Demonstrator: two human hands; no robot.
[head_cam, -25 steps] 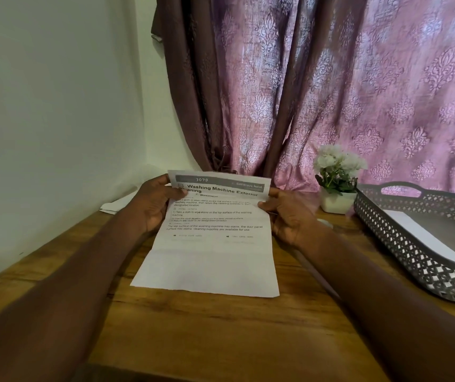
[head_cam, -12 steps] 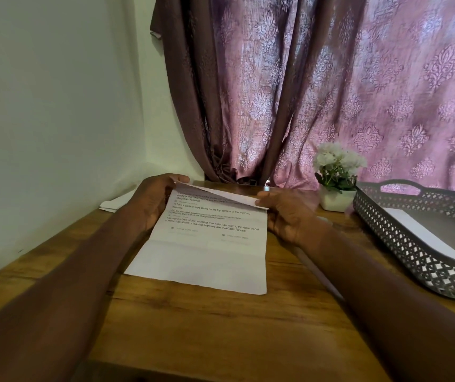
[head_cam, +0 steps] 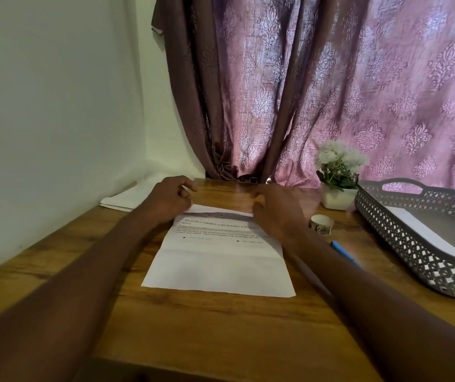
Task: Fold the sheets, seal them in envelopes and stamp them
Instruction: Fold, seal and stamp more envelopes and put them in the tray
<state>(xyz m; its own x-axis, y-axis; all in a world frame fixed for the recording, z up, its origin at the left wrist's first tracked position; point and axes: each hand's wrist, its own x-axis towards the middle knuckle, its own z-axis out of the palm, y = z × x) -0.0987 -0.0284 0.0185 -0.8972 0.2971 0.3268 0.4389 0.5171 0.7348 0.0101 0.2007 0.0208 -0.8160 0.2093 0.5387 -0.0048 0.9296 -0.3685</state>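
A: Sheet [head_cam: 218,260] first, where is it?
B: Head view: flat on the wooden table [head_cam: 221,332], centre, printed side up, far edge turned over toward the person in a low fold.
A: Hands?
B: Left hand [head_cam: 169,198] at the fold's left corner, fingers curled, pinching the paper edge. Right hand [head_cam: 274,209] at the right corner, blurred; fingers lie on the fold, grip cannot be told.
A: Anything else?
B: Grey lattice tray [head_cam: 403,241] on the right, white paper inside. Small white roll [head_cam: 321,224] just beside the right wrist, blue pen [head_cam: 345,253] near it. White flower pot [head_cam: 336,183] by the pink curtain [head_cam: 331,86]. More white paper [head_cam: 123,199] far left against the wall.
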